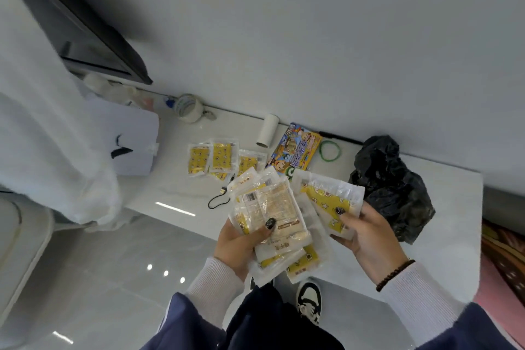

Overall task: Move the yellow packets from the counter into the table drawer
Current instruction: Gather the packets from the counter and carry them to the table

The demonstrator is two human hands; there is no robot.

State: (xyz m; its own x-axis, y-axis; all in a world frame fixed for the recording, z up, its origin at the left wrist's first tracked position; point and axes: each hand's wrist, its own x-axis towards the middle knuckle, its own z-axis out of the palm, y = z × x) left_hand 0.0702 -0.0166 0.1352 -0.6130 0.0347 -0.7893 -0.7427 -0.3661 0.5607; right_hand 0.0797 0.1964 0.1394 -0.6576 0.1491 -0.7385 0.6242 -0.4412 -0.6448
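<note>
**Yellow packets held in both hands over the counter's front edge**

White and glossy, the counter [443,236] is seen running along a pale grey wall, with grey floor tiles below its front edge. Three yellow packets [217,160] are left lying on the counter, overlapping one another, near the middle of the surface. Just beyond them, towards the back edge, a colourful printed box [295,148] is laid, with a cardboard tube [267,130] beside it and a green rubber band [330,150] on its other side. A roll of clear tape [188,107] is set at the back edge, further to the left. A crumpled black plastic bag [395,187] is placed towards the right end of the counter. A small black looped cord [218,200] is seen close to the front edge.

A fanned stack of packets [272,216] is gripped in the left hand [238,244], the thumb pressed across the top packet and the fingers curled beneath. A single yellow packet [332,202] is pinched by the right hand [366,236], thumb on its face, just beside the stack and touching it. A dark beaded bracelet [395,275] is worn on the right wrist. No drawer is shown.
</note>
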